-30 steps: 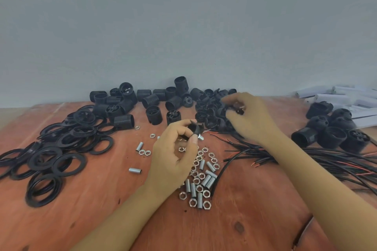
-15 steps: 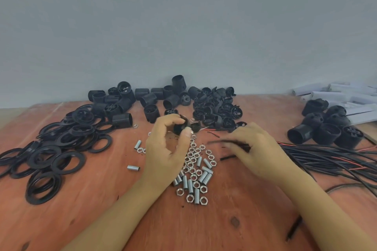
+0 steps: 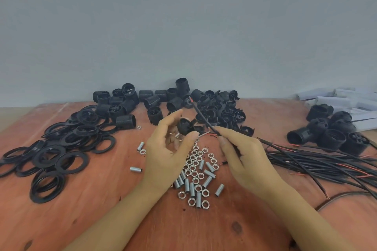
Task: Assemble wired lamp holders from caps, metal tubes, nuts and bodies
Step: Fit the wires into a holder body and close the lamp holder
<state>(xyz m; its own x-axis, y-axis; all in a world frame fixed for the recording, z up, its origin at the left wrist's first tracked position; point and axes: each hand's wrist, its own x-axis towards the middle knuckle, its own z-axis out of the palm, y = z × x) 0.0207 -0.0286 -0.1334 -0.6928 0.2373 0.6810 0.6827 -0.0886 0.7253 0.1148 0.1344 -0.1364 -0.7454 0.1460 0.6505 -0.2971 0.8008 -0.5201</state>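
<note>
My left hand (image 3: 169,151) holds a black cap (image 3: 185,126) between thumb and fingers, above the wooden table (image 3: 102,220). A silvery metal piece shows just under the cap, inside the hand. My right hand (image 3: 242,157) pinches a black wire (image 3: 201,115) near its end; the red-tipped end points up and left, past the cap. Loose metal tubes and nuts (image 3: 195,177) lie in a heap below both hands. A bundle of black and red wires (image 3: 318,161) spreads to the right.
Black rings (image 3: 53,149) are piled at the left. Threaded black bodies (image 3: 130,106) and more caps (image 3: 222,108) lie along the wall. Several assembled holders (image 3: 330,130) sit at the far right, in front of white boxes (image 3: 344,100).
My right hand came back from the cap pile, took one wire from the bundle and lifted its end up beside the cap. My left hand stayed in place with the cap.
</note>
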